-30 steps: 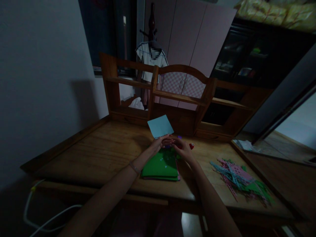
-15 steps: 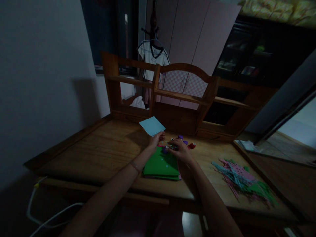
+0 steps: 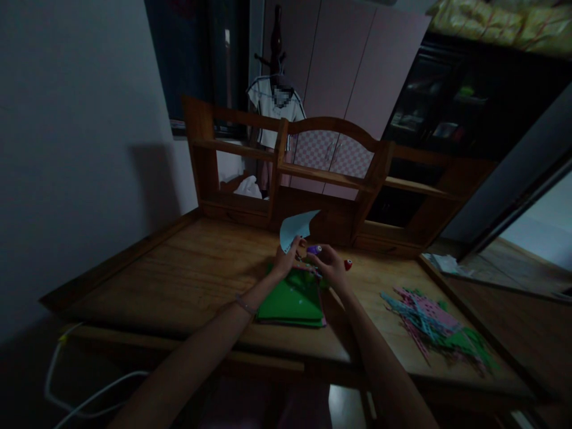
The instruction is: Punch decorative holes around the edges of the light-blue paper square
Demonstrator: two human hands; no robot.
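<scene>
My left hand [image 3: 286, 260] pinches a light blue sheet of paper [image 3: 295, 227] by its lower edge; the sheet stands raised and curved. Close by on the right, my right hand [image 3: 331, 264] has its fingers curled together. Just beyond those fingertips shows a small purple piece with a white round end [image 3: 314, 249]; I cannot tell whether they grip it. A small red piece with a similar white spot [image 3: 348, 264] shows right of this hand. Below both hands lies a stack of green sheets [image 3: 290, 301], with a pink edge under it.
On the right of the wooden desk [image 3: 187, 268] lies a heap of cut pink, blue and green paper strips [image 3: 435, 325]. A wooden shelf unit [image 3: 326, 173] stands along the back edge. A white cable [image 3: 51, 381] hangs at lower left.
The blue paper has gone from lying flat in my left hand to curved and turned up, shifting right. My hands have come closer together, and a purple piece now shows between them.
</scene>
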